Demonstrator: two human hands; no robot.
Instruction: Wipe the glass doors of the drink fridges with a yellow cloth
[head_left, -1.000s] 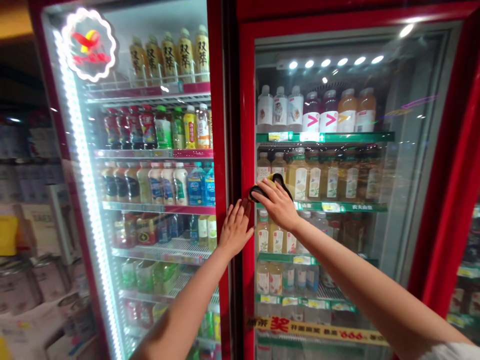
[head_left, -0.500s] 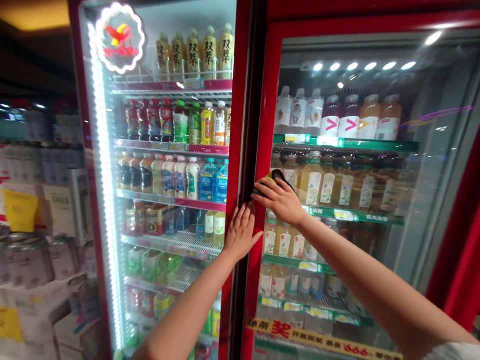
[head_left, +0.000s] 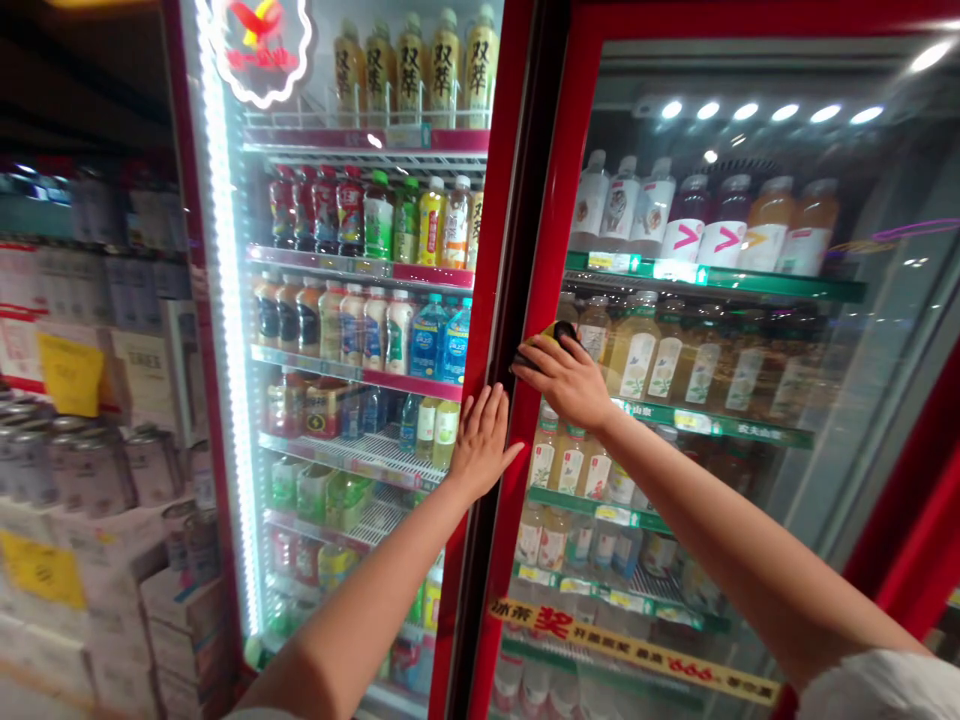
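While my left hand lies flat, fingers extended, at left red frame, my right hand grips black-and-yellow pad at right red frame; pad above and right of left hand, long axis mostly hidden.

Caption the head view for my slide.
Right hand holding a cloth against a red fridge-door frame, left hand spread nearby.
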